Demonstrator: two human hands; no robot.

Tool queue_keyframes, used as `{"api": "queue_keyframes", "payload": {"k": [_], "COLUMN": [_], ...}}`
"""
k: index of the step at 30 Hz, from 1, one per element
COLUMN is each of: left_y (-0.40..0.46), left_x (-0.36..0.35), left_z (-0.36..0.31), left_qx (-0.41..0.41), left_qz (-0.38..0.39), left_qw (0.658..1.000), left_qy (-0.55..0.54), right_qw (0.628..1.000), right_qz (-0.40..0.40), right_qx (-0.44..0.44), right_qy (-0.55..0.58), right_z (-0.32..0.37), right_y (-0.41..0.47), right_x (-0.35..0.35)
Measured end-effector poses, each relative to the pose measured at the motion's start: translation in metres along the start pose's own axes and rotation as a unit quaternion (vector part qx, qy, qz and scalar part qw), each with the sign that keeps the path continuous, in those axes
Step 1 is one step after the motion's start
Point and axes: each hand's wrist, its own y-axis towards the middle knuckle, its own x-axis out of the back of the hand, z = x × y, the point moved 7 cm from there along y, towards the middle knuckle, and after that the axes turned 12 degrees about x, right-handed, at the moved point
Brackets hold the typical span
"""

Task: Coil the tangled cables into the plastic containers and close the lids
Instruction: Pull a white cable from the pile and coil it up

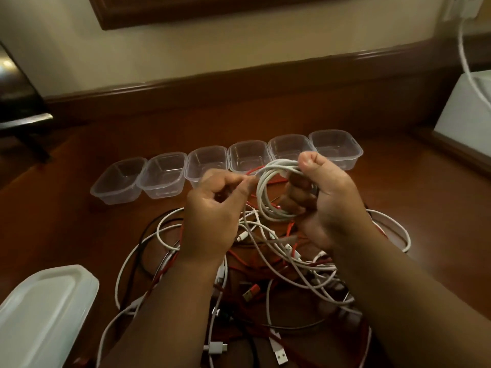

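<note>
My right hand [328,197] grips a white cable coil [268,197] of several loops, thumb pressed on its top. My left hand [212,208] pinches the loose strand of that same cable just left of the coil. Both hands hover above a tangled pile of cables [265,274], white, red and black, spread over the wooden table. Beyond the hands stands a row of several clear plastic containers [163,175], all open and without lids; the one furthest right [336,147] is partly behind my right thumb.
A stack of translucent white lids [45,309] lies at the front left. A white box [467,112] stands at the far right, with a white cord [465,54] hanging from the wall above it. A dark chair [18,107] is at the left.
</note>
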Motion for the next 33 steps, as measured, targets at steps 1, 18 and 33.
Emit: {"api": "queue_keyframes", "payload": {"k": [1,18,33], "left_y": [-0.003,-0.019,-0.014], "left_x": [0.000,-0.037,-0.029], "left_z": [-0.004,0.022,0.015], "left_qx": [0.002,0.217,0.140], "left_qz": [-0.008,0.142,0.143], "left_qw": [1.000,0.932,0.977], "left_qy": [-0.010,-0.252,-0.066], "right_qw": [1.000,0.914,0.930], "right_qz": [0.002,0.087,0.069], "right_qx": [0.016,0.246,0.167], "right_qy": [0.004,-0.310,-0.320], "right_z": [0.004,0.027,0.011], "right_y": [-0.001,-0.015,-0.004], "right_x": [-0.003,-0.021,0.002]}}
